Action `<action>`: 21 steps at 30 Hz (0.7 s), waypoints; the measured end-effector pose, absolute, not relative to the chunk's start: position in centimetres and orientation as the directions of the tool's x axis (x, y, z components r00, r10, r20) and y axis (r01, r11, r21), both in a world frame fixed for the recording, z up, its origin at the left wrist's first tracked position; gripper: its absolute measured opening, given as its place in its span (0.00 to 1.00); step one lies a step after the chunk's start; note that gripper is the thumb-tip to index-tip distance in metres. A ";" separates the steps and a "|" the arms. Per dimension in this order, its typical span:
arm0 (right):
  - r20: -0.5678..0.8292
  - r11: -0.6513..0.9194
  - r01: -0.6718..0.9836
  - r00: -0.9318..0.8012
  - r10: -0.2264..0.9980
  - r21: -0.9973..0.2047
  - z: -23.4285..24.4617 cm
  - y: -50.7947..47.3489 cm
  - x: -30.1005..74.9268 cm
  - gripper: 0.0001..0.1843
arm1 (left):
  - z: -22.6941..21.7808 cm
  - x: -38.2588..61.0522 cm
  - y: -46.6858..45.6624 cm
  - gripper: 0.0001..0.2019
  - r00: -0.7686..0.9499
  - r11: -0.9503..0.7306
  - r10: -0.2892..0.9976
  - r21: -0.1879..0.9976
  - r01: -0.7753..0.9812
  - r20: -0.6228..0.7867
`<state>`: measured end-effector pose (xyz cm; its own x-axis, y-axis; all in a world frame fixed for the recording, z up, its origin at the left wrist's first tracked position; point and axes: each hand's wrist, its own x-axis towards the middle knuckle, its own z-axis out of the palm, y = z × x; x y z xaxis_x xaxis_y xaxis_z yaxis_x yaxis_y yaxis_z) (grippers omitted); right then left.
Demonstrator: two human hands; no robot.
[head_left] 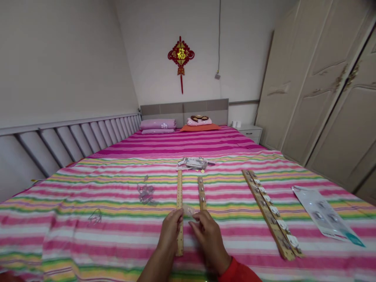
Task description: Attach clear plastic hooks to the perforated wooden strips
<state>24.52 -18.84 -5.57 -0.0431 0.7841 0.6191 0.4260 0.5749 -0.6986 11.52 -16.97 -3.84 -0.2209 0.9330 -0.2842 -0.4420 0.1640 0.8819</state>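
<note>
My left hand (171, 228) is closed, thumb and forefinger pinching the edge of a small translucent round piece (188, 210) with something shiny at its middle. Close by on the right is my right hand (209, 232), thumb and forefinger apart; its fingertip is near the piece, and I cannot tell if they touch. Beneath the left hand lies a pale wooden strip (179, 188) with rows of small holes. A shorter strip (201, 190) carrying several shiny metal pieces runs partly under the right hand.
Wooden strips (266, 209) with white and metal pieces lie right. Beyond them is a clear blister pack (324, 215). A plastic bag (194, 163) sits ahead, and clear plastic bits (146, 193) lie left, on the striped bedspread (117, 243).
</note>
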 end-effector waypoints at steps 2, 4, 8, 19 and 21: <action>0.671 0.608 0.509 -0.079 0.737 -0.609 -5.4 -19.3 24.4 0.06 | -4.0 12.4 -17.5 0.17 -0.239 0.166 0.922 0.870 -0.465 -0.304; 0.699 0.616 0.570 -0.099 0.708 -0.543 -5.5 -19.6 24.5 0.07 | -4.1 13.0 -17.9 0.17 -0.237 0.160 0.922 0.860 -0.485 -0.306; 0.726 0.621 0.637 -0.137 0.674 -0.457 -5.8 -19.9 24.8 0.11 | -4.7 13.5 -18.0 0.16 -0.194 0.184 0.929 0.848 -0.497 -0.316; 0.805 0.583 0.773 -0.170 0.568 -0.249 -5.4 -20.3 26.0 0.10 | -3.9 14.5 -18.6 0.12 -0.157 0.264 0.916 0.848 -0.459 -0.370; 0.803 0.580 0.777 -0.175 0.570 -0.243 -4.9 -20.2 26.4 0.10 | -3.4 14.8 -18.7 0.13 -0.154 0.288 0.904 0.833 -0.472 -0.399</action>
